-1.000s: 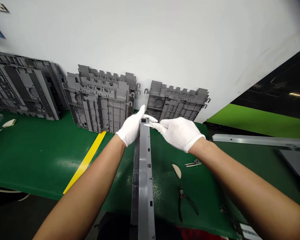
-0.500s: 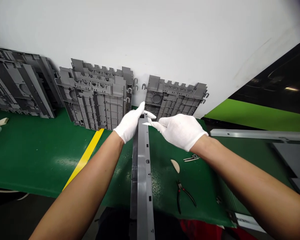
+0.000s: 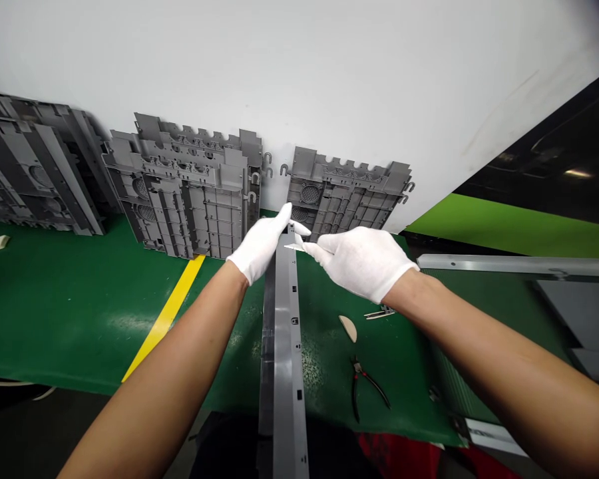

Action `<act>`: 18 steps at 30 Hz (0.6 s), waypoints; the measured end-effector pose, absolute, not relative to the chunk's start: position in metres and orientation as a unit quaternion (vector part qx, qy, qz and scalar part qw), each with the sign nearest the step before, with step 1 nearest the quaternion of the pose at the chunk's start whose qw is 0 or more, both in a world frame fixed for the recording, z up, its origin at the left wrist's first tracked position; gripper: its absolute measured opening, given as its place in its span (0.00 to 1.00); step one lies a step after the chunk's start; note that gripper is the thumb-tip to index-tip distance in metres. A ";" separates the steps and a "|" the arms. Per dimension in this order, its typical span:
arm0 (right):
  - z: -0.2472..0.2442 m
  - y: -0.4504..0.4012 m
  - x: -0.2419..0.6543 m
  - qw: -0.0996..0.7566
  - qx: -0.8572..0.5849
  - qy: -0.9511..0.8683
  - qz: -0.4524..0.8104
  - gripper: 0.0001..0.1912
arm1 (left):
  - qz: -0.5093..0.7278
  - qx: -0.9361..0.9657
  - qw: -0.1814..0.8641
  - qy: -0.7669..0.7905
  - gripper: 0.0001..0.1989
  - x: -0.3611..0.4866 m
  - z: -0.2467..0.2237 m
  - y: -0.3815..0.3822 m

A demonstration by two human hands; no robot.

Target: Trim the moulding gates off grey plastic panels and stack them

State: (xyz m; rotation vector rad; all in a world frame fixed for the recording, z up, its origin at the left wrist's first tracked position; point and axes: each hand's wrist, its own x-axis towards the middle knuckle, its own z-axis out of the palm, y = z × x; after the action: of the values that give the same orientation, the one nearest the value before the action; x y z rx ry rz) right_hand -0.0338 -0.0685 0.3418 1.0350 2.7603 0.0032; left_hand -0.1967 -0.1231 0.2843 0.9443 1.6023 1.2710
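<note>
A long grey plastic panel (image 3: 285,346) stands on edge before me, its narrow slotted side facing up. My left hand (image 3: 263,245), in a white glove, grips the panel's far end, thumb pointing up. In a white glove too, my right hand (image 3: 362,263) is closed around a small knife whose pointed blade (image 3: 293,247) lies at the panel's upper edge, close to my left fingers. Most of the knife's handle is hidden inside the right hand.
Grey moulded panels (image 3: 190,199) lean on the white wall, with another panel (image 3: 347,196) farther right. On the green table (image 3: 90,299) lie red-and-black cutting pliers (image 3: 359,379), a beige half-round piece (image 3: 348,328) and a yellow tape strip (image 3: 164,319). A metal-edged conveyor (image 3: 519,266) stands at right.
The view has shifted slightly, so the background sits a little farther left. Both hands, the knife and the held panel stay nearly where they were.
</note>
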 end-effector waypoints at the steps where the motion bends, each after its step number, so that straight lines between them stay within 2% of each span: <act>1: 0.342 -0.069 -0.033 0.097 0.349 0.932 0.002 0.40 | 0.511 0.372 0.433 0.643 0.28 -0.196 0.284 -0.123; 11: 0.343 -0.069 -0.029 0.115 0.355 0.928 -0.009 0.40 | 0.501 0.381 0.435 0.644 0.28 -0.193 0.287 -0.121; 15: 0.340 -0.070 -0.026 0.091 0.354 0.930 -0.026 0.39 | 0.493 0.401 0.432 0.639 0.31 -0.193 0.285 -0.120; 18: 0.337 -0.072 -0.018 0.061 0.343 0.933 -0.093 0.35 | 0.482 0.400 0.430 0.650 0.35 -0.195 0.284 -0.120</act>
State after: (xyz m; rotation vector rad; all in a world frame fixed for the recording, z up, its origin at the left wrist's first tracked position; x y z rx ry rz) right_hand -0.0184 -0.0725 0.3366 1.0388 2.8221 -0.2825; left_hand -0.1950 -0.1199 0.2845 0.9991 1.6217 1.2015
